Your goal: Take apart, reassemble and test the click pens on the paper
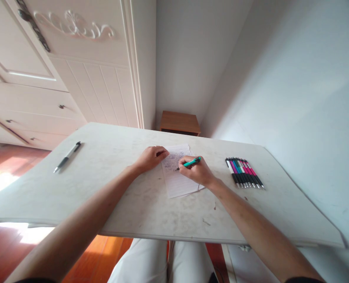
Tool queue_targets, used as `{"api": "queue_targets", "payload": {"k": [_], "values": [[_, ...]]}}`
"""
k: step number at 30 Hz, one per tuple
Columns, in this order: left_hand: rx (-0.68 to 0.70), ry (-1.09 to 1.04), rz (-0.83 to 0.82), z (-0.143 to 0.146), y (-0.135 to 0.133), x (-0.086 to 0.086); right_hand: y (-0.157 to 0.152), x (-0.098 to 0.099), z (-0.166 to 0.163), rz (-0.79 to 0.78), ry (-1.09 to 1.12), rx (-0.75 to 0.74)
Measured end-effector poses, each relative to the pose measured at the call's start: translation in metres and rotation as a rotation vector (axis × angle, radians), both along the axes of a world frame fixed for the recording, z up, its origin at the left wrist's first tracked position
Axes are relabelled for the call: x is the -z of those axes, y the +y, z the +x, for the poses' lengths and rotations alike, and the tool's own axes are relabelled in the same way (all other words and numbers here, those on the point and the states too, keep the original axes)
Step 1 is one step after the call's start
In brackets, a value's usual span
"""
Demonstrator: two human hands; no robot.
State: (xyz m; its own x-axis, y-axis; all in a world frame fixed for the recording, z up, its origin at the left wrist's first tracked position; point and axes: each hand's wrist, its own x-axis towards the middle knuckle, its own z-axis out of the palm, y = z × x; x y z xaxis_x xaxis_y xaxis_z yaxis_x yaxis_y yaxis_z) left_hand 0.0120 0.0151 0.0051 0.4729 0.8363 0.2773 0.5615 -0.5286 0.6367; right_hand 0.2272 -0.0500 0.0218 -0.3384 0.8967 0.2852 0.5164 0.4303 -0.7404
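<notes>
- right hand (198, 171) grips a teal pen (189, 163), its tip on the lined sheet (179, 181) mid-desk.
- left hand (151, 157), loosely curled and holding nothing, presses the sheet's left edge.
- row of pens (244, 173) lies near the desk's (109, 188) right edge.

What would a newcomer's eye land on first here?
The right hand holds a teal pen with its tip on a scribbled lined sheet at the middle of the white table, while the left hand rests on the sheet's upper left edge. A neat row of coloured pens lies to the right; a lone grey pen lies far left.
</notes>
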Motion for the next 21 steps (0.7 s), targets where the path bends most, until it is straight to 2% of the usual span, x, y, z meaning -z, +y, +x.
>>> {"api": "queue_targets", "payload": {"k": [7, 15, 21], "values": [[-0.011, 0.000, -0.013, 0.0007, -0.0008, -0.0016, -0.0001, 0.0033, -0.0006, -0.078, 0.059, -0.008], [0.005, 0.012, -0.011, 0.0003, -0.0006, -0.0018, 0.0022, 0.0040, 0.0011, -0.021, 0.056, 0.069], [0.007, 0.021, -0.002, 0.0001, -0.0010, -0.0027, 0.0014, 0.0013, 0.0010, -0.009, 0.005, 0.071]]}}
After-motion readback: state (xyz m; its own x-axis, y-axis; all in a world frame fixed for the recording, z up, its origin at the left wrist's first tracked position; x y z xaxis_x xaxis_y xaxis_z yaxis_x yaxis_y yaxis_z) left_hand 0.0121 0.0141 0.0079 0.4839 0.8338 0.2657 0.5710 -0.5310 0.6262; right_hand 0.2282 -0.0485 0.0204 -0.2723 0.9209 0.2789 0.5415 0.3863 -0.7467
